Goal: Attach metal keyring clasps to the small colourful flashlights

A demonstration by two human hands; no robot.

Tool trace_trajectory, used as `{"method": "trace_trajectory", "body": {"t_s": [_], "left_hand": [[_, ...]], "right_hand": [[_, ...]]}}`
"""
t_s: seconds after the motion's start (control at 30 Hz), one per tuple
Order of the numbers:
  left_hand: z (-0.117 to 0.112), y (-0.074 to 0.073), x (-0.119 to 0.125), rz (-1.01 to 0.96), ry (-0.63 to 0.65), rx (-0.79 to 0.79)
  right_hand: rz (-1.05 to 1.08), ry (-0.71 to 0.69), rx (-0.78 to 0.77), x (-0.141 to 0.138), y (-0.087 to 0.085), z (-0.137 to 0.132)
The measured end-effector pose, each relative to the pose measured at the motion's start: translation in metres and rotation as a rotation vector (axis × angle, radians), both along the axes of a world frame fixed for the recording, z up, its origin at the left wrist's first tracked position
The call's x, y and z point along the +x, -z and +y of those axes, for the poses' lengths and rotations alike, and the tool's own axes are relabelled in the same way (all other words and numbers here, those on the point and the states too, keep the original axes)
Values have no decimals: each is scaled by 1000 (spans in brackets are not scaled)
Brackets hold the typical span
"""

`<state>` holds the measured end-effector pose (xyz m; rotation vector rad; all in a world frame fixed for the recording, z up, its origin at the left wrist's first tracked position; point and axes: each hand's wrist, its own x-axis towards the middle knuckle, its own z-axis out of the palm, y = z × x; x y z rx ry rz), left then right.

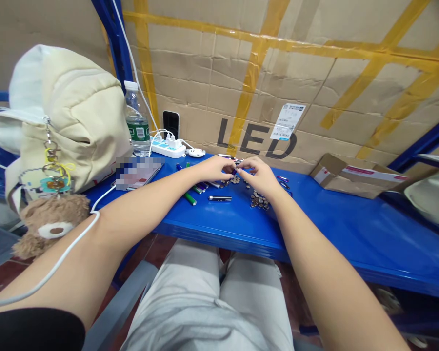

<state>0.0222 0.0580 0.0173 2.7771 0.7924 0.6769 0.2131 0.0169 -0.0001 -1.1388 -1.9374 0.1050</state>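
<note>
My left hand (218, 168) and my right hand (256, 174) meet above the blue table (205, 219), fingertips almost touching. Both are closed in a pinch, around something too small to make out. Beneath my right wrist lies a heap of small shiny metal pieces (259, 200), perhaps coins or caps. More small round pieces (235, 180) sit under and between the hands. A dark pen-like cylinder (220, 198) rests in front of them. Green markers (190, 198) and other pens are near my left forearm, partly hidden by it.
A cream backpack (80, 112) with a teddy bear charm (54, 224) stands left, beside a water bottle (139, 129). Behind are a phone (171, 124) and a white power strip (168, 147). A small open cardboard box (358, 178) is at right. A white cable (76, 241) crosses my left arm.
</note>
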Motion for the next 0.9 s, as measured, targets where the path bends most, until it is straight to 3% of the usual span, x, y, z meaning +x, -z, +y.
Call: {"method": "trace_trajectory", "body": {"t_s": [0.23, 0.47, 0.6, 0.9], "left_hand": [[5, 2, -1, -22, -4, -34], [13, 4, -5, -70, -36, -21], [14, 5, -6, -60, -1, 17], [11, 3, -4, 27, 33, 74]], "right_hand": [[-17, 65, -60, 1, -2, 0], [-368, 28, -156, 3, 6, 2], [-453, 75, -200, 5, 11, 3], [-468, 98, -114, 3, 8, 6]]}}
